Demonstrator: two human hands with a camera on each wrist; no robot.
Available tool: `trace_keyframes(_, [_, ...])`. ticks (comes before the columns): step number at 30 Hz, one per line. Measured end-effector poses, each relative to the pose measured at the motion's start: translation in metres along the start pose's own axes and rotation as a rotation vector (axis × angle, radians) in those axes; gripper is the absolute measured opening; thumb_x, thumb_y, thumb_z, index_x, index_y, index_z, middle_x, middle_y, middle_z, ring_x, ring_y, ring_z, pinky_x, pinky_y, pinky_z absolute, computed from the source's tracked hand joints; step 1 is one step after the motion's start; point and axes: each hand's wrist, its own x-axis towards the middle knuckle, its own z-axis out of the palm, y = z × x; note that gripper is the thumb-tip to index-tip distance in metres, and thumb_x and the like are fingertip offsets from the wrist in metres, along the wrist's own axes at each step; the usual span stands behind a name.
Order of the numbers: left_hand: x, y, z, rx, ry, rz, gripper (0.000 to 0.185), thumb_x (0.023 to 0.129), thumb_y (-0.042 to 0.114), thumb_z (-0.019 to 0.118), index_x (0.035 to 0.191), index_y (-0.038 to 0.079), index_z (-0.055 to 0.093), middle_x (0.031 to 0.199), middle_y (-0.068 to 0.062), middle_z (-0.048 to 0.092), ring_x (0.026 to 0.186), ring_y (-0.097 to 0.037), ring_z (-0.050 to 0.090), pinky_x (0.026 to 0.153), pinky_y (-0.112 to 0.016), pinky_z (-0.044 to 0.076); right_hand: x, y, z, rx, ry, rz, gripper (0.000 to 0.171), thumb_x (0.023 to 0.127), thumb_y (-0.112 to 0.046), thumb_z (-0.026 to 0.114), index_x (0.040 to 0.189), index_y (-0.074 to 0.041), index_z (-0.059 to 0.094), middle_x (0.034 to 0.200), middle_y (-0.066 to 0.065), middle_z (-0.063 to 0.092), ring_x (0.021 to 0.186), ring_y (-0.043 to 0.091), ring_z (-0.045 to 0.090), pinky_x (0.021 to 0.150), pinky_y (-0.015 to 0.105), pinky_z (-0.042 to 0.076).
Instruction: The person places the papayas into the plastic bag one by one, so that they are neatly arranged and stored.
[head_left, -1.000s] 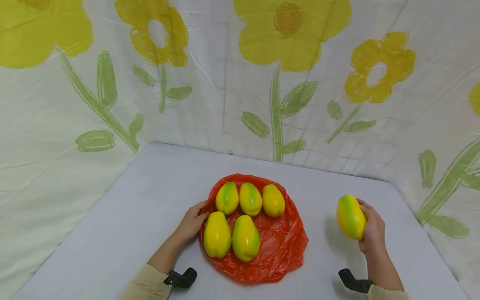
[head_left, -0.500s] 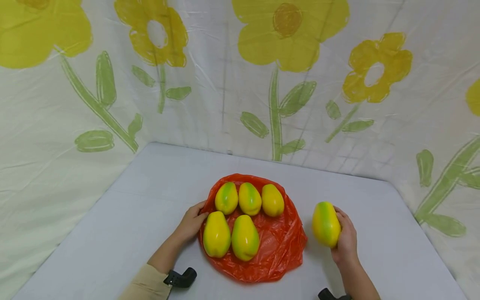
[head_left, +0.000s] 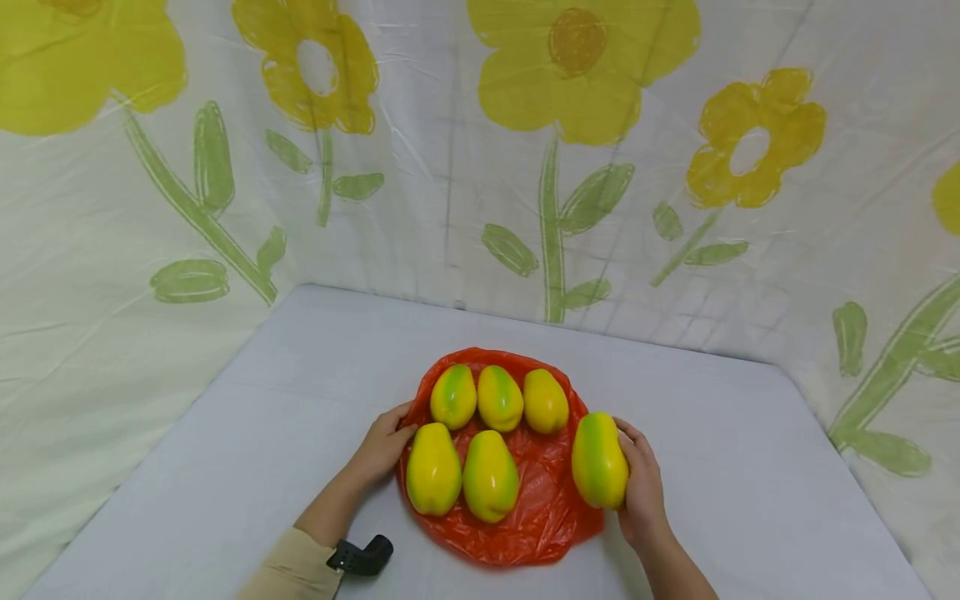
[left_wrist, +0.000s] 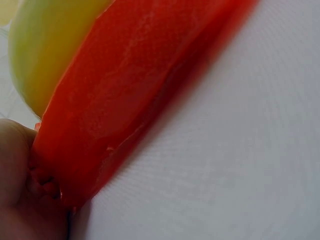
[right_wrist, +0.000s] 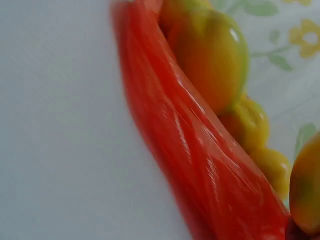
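Note:
A red plastic bag (head_left: 543,533) lies spread open on the table. Three yellow-green papayas (head_left: 500,398) sit in its back row, with two more papayas (head_left: 433,468) in front on the left. My left hand (head_left: 382,446) pinches the bag's left edge; the left wrist view shows the thumb against the red plastic (left_wrist: 110,95). In my right hand (head_left: 643,487) is another papaya (head_left: 598,461), gripped from its right side, and it overlaps the bag's right rim in the head view. That held papaya (right_wrist: 307,185) shows only in part at the right wrist view's edge.
The table (head_left: 300,350) has a pale cover. Behind it and at both sides hangs a white curtain (head_left: 420,233) printed with yellow flowers. A black wrist mount (head_left: 363,556) sticks out from the left sleeve.
My right hand has carried its papaya leftward from the right part of the table to the bag's right edge. The left hand and the papayas in the bag have stayed put.

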Motion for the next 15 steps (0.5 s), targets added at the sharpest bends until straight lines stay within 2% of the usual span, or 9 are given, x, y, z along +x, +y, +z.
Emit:
trace_keyframes(9, [-0.001, -0.001, 0.0, 0.004, -0.001, -0.005, 0.044, 0.094, 0.007, 0.041, 0.138, 0.002, 0.042, 0.138, -0.017, 0.048, 0.126, -0.032, 0.046, 0.105, -0.051, 0.038, -0.008, 0.007, 0.021, -0.08, -0.06, -0.002, 0.048, 0.1, -0.04, 0.03, 0.143, -0.019, 0.029, 0.14, 0.003, 0.035, 0.11, 0.017, 0.042, 0.088, 0.021, 0.045])
trace_keyframes(15, [-0.001, 0.0, -0.001, 0.004, -0.008, -0.002, 0.044, 0.095, 0.007, 0.041, 0.138, 0.001, 0.042, 0.138, -0.017, 0.048, 0.127, -0.033, 0.046, 0.106, -0.051, 0.037, -0.01, 0.014, 0.032, -0.088, -0.077, 0.01, 0.047, 0.1, -0.039, 0.031, 0.142, -0.018, 0.032, 0.142, 0.004, 0.035, 0.113, 0.02, 0.041, 0.091, 0.024, 0.044])
